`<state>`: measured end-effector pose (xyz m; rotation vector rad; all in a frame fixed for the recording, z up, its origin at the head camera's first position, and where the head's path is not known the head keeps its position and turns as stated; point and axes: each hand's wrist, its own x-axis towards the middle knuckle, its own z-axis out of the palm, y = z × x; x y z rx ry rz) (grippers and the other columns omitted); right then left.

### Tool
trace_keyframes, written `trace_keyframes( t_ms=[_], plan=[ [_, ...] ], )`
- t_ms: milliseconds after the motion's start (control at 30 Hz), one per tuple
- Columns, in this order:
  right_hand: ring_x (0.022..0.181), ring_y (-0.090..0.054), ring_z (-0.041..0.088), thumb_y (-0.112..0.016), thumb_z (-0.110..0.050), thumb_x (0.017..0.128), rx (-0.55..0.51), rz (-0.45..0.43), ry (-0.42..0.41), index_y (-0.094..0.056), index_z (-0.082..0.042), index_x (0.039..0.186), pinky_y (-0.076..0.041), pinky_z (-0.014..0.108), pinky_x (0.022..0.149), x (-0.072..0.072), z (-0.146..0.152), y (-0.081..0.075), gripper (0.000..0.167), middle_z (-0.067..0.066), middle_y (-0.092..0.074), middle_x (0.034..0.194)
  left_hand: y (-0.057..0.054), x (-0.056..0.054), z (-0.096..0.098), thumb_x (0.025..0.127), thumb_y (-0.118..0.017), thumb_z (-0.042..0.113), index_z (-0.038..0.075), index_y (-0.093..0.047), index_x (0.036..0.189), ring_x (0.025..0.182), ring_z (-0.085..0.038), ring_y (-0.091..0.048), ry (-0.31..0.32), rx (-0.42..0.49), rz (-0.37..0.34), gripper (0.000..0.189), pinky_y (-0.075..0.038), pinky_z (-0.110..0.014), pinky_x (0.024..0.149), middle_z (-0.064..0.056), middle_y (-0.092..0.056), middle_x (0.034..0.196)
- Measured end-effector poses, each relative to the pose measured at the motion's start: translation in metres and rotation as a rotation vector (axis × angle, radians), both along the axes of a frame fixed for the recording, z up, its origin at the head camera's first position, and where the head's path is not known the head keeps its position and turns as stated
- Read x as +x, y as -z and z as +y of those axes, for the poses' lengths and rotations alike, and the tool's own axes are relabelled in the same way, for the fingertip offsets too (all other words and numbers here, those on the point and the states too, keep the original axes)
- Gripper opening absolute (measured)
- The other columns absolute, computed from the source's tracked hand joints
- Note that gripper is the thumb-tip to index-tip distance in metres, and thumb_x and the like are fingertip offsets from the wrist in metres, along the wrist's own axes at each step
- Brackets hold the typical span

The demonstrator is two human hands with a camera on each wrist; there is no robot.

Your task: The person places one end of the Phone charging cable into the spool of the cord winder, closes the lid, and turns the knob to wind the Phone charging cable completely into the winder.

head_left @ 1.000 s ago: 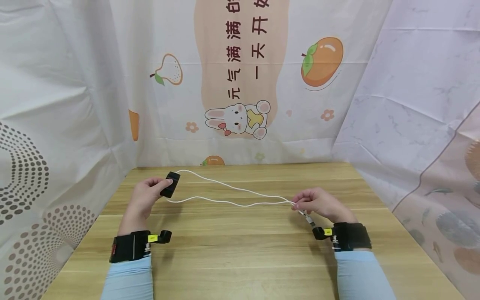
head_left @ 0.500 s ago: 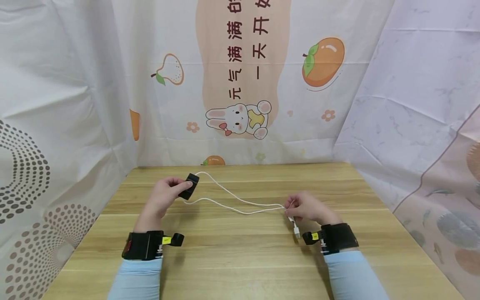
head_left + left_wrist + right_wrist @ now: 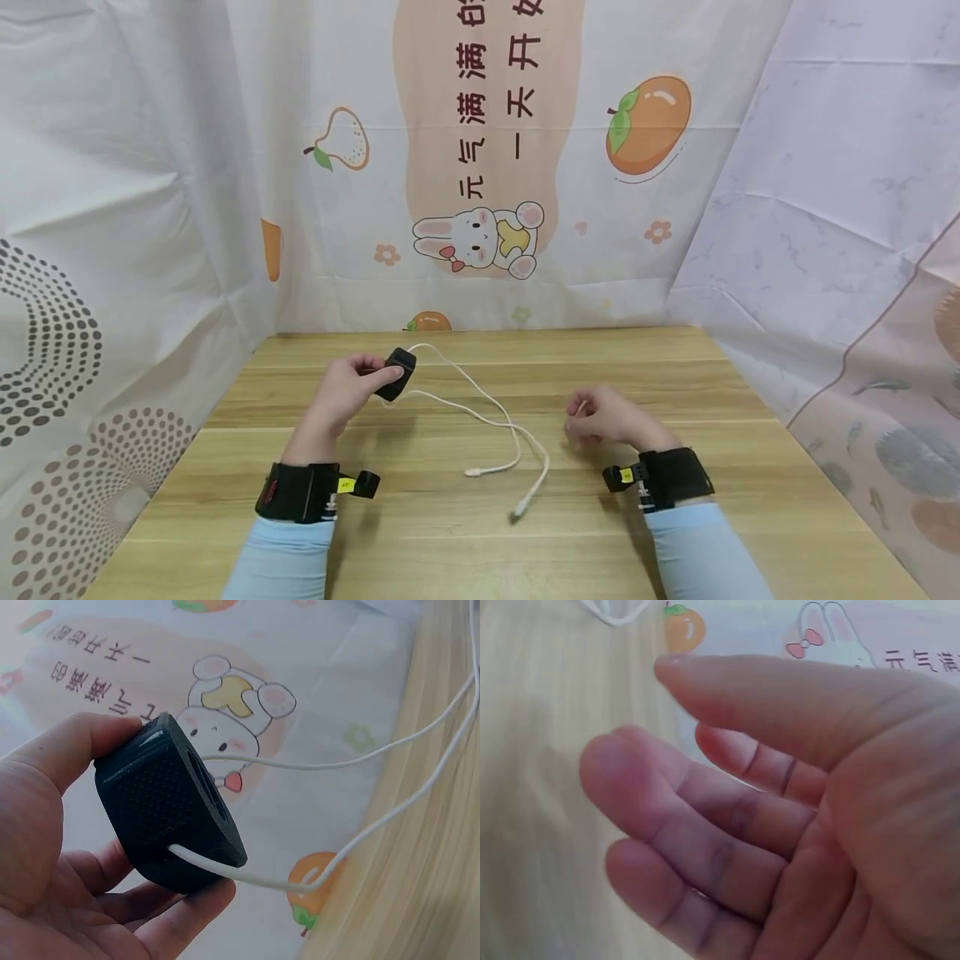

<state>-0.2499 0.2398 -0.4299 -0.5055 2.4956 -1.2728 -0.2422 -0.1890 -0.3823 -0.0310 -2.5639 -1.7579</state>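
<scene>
My left hand [image 3: 345, 395] pinches a black cable winder [image 3: 396, 377] above the left-middle of the table, thumb on its near face. In the left wrist view the winder [image 3: 154, 799] has a textured side and a hollow in one face, with fingers under it. A white charging cable [image 3: 491, 417] comes out of it in two strands. The strands cross, and their two plug ends [image 3: 520, 509] lie toward the table's middle. My right hand [image 3: 606, 417] is apart from the cable, to its right. Its fingers are loosely bent, with nothing between them in the right wrist view.
The wooden table [image 3: 420, 550] reaches back to a printed curtain [image 3: 337, 250]. More cloth hangs along the left and right sides. Each wrist wears a black strap [image 3: 298, 493] with a small camera sticking inward.
The right hand has let go of the cable's plug ends, which have dropped to the left of it. My left hand has moved right with the winder, and the strands now hang slack.
</scene>
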Motion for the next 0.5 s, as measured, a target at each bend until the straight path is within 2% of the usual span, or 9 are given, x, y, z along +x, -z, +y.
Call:
trace_keyframes(
  t_ms=[100,233,367,500],
  plan=[
    [0.075,-0.067,0.028,-0.074,-0.016,0.093,0.019,0.074,0.049,-0.062,0.001,0.105,-0.054,0.038,0.065,0.001,0.001,-0.008,0.024,0.010,-0.068,0.085,-0.003,0.003,0.006,0.089,-0.081,0.030,-0.001,-0.062,0.108,0.100,-0.029,-0.059,0.025,0.005,0.041,0.040,-0.048,-0.037,0.086,-0.016,-0.062,0.111],
    [0.091,-0.067,0.023,-0.073,-0.022,0.096,0.047,0.223,0.108,-0.065,-0.003,0.114,-0.055,0.039,0.077,0.004,-0.002,-0.018,0.027,0.008,-0.069,0.102,-0.005,0.006,0.014,0.087,-0.082,0.025,0.001,-0.061,0.104,0.102,-0.030,-0.061,0.069,0.000,0.099,0.036,-0.051,-0.037,0.083,-0.015,-0.064,0.109],
    [0.103,-0.066,0.025,-0.072,-0.024,0.097,0.028,0.349,0.119,-0.064,-0.006,0.125,-0.055,0.046,0.085,0.009,-0.012,-0.028,0.033,0.011,-0.069,0.118,-0.010,0.012,0.024,0.085,-0.084,0.025,0.002,-0.061,0.103,0.110,-0.033,-0.062,0.104,-0.022,0.135,0.036,-0.054,-0.037,0.082,-0.014,-0.063,0.111],
    [0.112,-0.064,0.027,-0.072,-0.026,0.098,0.009,0.461,0.113,-0.061,-0.009,0.134,-0.054,0.047,0.088,0.014,-0.025,-0.036,0.042,0.010,-0.066,0.127,-0.015,0.019,0.035,0.083,-0.086,0.022,0.004,-0.061,0.101,0.109,-0.037,-0.063,0.140,-0.038,0.177,0.036,-0.056,-0.040,0.082,-0.013,-0.064,0.118]
  ],
)
